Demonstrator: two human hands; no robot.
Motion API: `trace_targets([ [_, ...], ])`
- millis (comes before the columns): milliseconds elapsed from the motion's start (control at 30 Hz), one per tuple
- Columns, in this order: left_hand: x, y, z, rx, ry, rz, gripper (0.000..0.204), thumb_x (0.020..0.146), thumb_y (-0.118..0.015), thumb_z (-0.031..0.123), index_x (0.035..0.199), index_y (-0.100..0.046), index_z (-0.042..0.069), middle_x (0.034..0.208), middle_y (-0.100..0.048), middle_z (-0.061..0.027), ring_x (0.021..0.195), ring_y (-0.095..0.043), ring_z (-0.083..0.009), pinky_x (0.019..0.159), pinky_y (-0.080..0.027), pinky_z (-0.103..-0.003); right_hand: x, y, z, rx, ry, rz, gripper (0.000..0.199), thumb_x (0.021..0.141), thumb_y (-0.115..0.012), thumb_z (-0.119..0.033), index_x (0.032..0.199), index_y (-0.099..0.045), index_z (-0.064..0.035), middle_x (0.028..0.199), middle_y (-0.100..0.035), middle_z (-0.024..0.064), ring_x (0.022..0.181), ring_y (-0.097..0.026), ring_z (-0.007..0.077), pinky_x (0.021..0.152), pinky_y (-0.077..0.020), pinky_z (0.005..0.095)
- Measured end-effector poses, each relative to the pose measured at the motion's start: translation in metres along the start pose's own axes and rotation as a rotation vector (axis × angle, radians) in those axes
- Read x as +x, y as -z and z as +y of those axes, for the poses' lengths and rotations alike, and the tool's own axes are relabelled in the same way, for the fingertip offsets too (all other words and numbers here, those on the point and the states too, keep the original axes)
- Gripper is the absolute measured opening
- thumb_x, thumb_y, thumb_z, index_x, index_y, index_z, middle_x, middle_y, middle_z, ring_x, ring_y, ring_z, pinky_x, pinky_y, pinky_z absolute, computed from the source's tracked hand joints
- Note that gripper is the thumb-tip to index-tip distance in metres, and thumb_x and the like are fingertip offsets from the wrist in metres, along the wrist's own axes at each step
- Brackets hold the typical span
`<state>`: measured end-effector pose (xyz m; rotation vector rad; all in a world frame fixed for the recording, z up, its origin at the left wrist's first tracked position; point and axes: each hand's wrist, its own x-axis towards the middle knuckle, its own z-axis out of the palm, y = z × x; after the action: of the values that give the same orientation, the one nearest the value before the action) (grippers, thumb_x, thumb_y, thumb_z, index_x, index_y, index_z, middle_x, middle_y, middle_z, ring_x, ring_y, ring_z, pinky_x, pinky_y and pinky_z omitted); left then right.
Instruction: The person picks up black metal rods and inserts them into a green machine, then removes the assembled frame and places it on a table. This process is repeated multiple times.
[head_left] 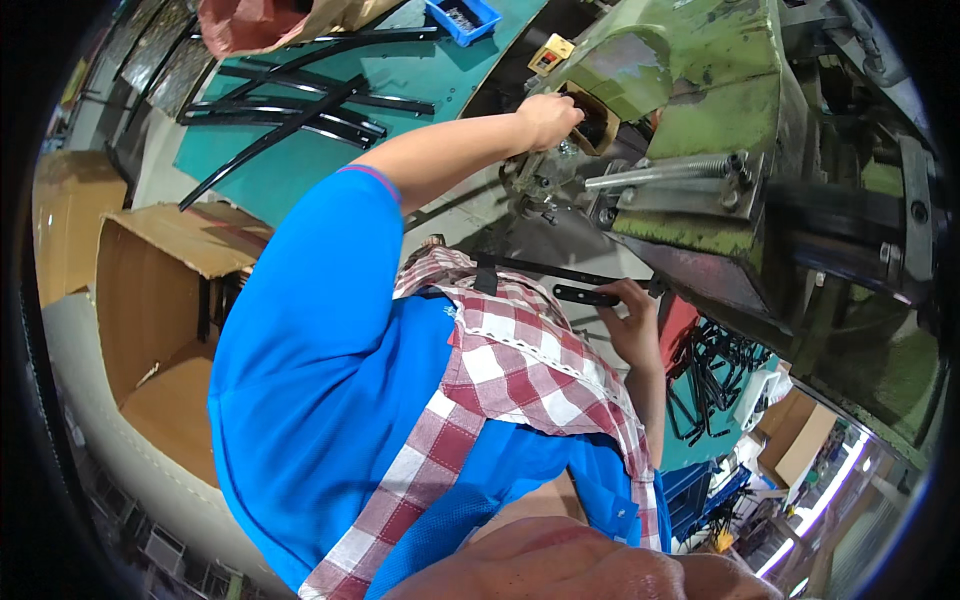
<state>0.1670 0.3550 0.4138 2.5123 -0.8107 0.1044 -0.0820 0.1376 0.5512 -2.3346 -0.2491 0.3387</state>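
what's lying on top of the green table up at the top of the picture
Long curved black strips lie crossed on the green table, with a blue bin of small parts at its far edge. A reddish bag covers the strips' upper ends.

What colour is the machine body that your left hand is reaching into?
Worn green, patchy with grime, seen in the head view: the machine body beside the left hand.

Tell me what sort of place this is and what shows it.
Most likely a factory or metalworking shop. A heavy green press-like machine fills the bench, long black metal strips lie on a green table, and open cardboard boxes stand beside it. The left hand reaches into the machine; the right hand holds a black strip.
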Motion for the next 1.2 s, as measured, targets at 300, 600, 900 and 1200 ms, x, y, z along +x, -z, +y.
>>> trace_targets([
  [300,0.082,-0.022,-0.013,0.094,0.056,-0.234,0.024,0.083,-0.052,0.011,0.095,-0.072,0.004,0.100,-0.070,-0.0168,0.094,-0.068,-0.0327,0.079,-0.055,-0.042,-0.005,-0.050,0.002,0.002,-0.129,0.241,0.026,0.073,-0.070,0.005,0.098,-0.069,-0.0002,0.085,-0.064,0.0122,0.079,-0.062,0.0253,0.071,-0.0480,0.0326],
  [600,0.086,-0.038,-0.003,0.242,-0.086,-0.220,0.025,0.086,-0.051,0.012,0.096,-0.072,0.005,0.099,-0.071,-0.0150,0.092,-0.069,-0.0289,0.076,-0.056,-0.041,-0.021,-0.067,0.038,-0.173,-0.312,0.295,0.024,0.074,-0.074,-0.001,0.097,-0.068,0.0003,0.084,-0.066,0.0111,0.077,-0.063,0.0226,0.071,-0.0486,0.0324],
  [900,0.085,-0.050,-0.010,0.250,-0.058,-0.144,0.022,0.086,-0.052,0.014,0.092,-0.073,0.008,0.100,-0.071,-0.0127,0.094,-0.069,-0.0270,0.076,-0.056,-0.040,0.006,-0.060,0.015,-0.169,-0.091,0.235,0.024,0.074,-0.071,0.002,0.097,-0.069,-0.0002,0.086,-0.066,0.0121,0.080,-0.065,0.0241,0.072,-0.0494,0.0317],
  [1200,0.057,-0.028,-0.016,-0.143,0.197,-0.072,0.019,0.079,-0.055,0.009,0.093,-0.068,0.007,0.096,-0.068,-0.0169,0.095,-0.064,-0.0341,0.081,-0.052,-0.043,0.022,-0.044,0.016,-0.151,-0.002,0.177,0.024,0.075,-0.071,0.002,0.097,-0.071,-0.0054,0.086,-0.066,0.0102,0.080,-0.066,0.0255,0.071,-0.0504,0.0332],
])
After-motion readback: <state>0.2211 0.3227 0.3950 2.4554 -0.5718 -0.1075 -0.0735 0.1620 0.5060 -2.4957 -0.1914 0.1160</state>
